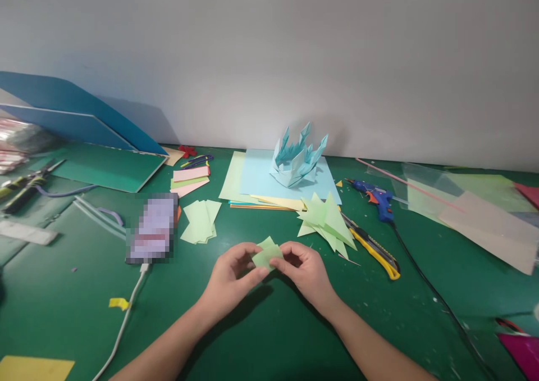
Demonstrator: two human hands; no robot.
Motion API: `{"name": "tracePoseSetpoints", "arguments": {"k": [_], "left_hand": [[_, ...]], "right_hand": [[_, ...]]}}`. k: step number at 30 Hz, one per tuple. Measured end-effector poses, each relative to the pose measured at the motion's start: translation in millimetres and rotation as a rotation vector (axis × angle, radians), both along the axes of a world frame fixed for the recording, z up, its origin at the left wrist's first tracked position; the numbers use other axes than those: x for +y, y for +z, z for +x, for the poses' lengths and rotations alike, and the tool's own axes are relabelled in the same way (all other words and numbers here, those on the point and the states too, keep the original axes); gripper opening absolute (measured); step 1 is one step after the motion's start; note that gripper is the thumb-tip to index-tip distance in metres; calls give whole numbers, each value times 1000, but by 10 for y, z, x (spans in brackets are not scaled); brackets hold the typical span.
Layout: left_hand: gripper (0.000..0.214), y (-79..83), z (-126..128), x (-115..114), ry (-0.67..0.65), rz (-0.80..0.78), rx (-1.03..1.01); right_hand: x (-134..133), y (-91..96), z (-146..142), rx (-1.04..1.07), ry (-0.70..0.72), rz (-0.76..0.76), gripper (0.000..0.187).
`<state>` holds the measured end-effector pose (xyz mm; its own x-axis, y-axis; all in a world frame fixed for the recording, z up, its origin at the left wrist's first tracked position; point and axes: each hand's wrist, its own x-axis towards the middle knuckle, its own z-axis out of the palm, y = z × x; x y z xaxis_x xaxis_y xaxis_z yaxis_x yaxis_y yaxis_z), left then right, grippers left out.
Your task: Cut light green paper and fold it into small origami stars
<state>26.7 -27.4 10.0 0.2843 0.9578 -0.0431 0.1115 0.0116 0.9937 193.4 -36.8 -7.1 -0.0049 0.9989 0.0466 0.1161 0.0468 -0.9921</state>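
Observation:
Between my two hands, just over the green table, is a small piece of light green paper (268, 255), partly folded. My left hand (233, 271) pinches its left side with thumb and fingers. On the other side my right hand (305, 268) grips the right edge the same way. Some of the paper is hidden behind my fingers. Left of my hands lies a stack of light green paper rectangles (201, 222). Pointed folded green paper pieces (326, 221) are piled to the right. Behind them a light blue folded-paper crown (295, 164) stands on blue sheets (256, 173).
A yellow utility knife (374, 252) and a blue glue gun (381, 201) with a black cord lie right. On the left are a phone (154, 229) on a white cable (126, 319), pliers (27, 190) and blue boards (76, 125). A wall rises behind the table.

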Motion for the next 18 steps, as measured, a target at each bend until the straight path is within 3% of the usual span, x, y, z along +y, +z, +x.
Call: {"name": "tracePoseSetpoints", "arguments": {"k": [4,8,18], "left_hand": [[19,-79,18,16,77,44,134],[17,-90,22,17,88,67,78],[21,-56,22,3,2,104,225]], "right_hand": [[-9,-12,-17,-9,27,9,28],[-11,-24,-11,67,58,-2,26],[-22,12,10,8,32,14,27]]}}
